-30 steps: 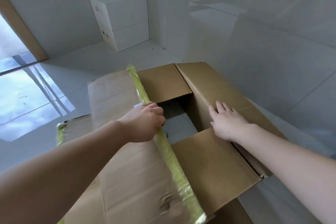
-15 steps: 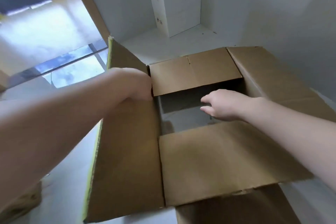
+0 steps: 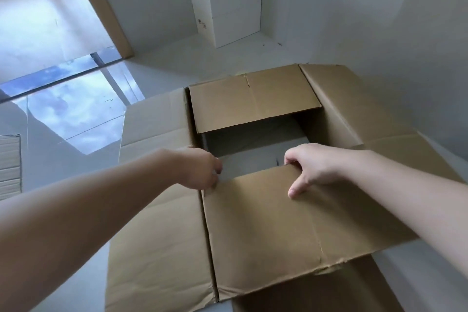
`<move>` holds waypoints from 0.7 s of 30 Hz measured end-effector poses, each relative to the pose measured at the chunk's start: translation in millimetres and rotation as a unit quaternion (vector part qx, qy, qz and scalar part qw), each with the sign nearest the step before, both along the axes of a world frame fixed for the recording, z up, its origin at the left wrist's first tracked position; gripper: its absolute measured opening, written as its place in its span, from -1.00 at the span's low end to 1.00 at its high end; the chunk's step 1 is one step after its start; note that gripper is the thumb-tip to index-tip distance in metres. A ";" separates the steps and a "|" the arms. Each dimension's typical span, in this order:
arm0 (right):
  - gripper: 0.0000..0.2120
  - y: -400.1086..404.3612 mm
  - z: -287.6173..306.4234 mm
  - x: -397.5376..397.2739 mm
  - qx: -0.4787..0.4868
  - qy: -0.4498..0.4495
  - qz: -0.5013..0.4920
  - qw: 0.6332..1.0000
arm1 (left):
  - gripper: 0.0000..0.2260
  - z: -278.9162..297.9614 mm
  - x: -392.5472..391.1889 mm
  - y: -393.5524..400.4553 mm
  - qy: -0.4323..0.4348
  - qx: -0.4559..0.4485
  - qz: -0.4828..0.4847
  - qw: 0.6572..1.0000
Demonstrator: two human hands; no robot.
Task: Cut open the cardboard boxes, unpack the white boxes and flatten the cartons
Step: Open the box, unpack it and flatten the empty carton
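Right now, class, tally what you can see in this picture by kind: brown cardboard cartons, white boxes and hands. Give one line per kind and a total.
Open brown cardboard carton: 1
White rectangular boxes stacked in the corner: 2
Bare hands on the carton, left hand and right hand: 2
Total: 5

1 open carton [image 3: 266, 230], 4 flaps spread; 2 stacked white boxes [image 3: 228, 2]; 2 hands [image 3: 311, 167].
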State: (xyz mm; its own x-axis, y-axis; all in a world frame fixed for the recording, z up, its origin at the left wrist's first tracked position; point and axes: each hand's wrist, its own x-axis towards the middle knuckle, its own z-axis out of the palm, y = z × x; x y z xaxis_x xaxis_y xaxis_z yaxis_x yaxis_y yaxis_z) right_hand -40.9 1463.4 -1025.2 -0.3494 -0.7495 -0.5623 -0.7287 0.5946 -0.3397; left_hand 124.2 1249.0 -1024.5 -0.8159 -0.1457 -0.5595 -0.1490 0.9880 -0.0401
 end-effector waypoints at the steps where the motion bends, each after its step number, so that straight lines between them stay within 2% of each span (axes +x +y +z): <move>1: -0.53 -1.9 1.4 -2.0 -0.010 0.011 0.001 1.000 | -0.73 -2.2 -0.1 -4.3 0.010 -0.015 0.008 1.000; 6: -0.51 -22.3 11.4 -14.9 -0.092 0.082 0.008 0.992 | -0.67 1.5 -7.1 -37.8 0.082 -0.034 0.059 0.994; 9: -0.48 -43.8 27.0 -23.9 -0.159 0.146 0.030 0.976 | -0.67 5.6 -11.4 -56.5 0.129 0.099 0.173 0.971; 11: -0.47 -53.2 38.4 -28.8 -0.206 0.187 0.032 0.960 | -0.68 9.2 -13.8 -66.5 0.189 0.205 0.226 0.933; 13: -0.47 -56.4 49.9 -33.5 -0.246 0.226 0.027 0.942 | -0.77 14.4 -17.5 -70.2 0.242 0.309 0.251 0.885; 14: -0.47 -55.8 55.4 -35.8 -0.264 0.244 0.021 0.933 | -0.80 17.1 -20.6 -70.0 0.262 0.374 0.268 0.848; 17: -0.48 -50.0 68.4 -40.2 -0.320 0.285 0.014 0.903 | -0.49 21.2 -31.7 -71.3 0.274 0.557 0.326 0.713; 18: -0.49 -47.4 71.6 -40.4 -0.335 0.298 0.017 0.894 | -0.45 22.2 -34.9 -70.7 0.270 0.574 0.319 0.704; 20: -0.50 -41.5 76.6 -39.1 -0.362 0.317 0.017 0.877 | -0.49 22.1 -39.5 -67.6 0.262 0.550 0.274 0.744; 21: -0.50 -37.8 78.5 -37.9 -0.373 0.322 0.018 0.870 | -0.59 22.8 -40.8 -64.3 0.258 0.527 0.241 0.773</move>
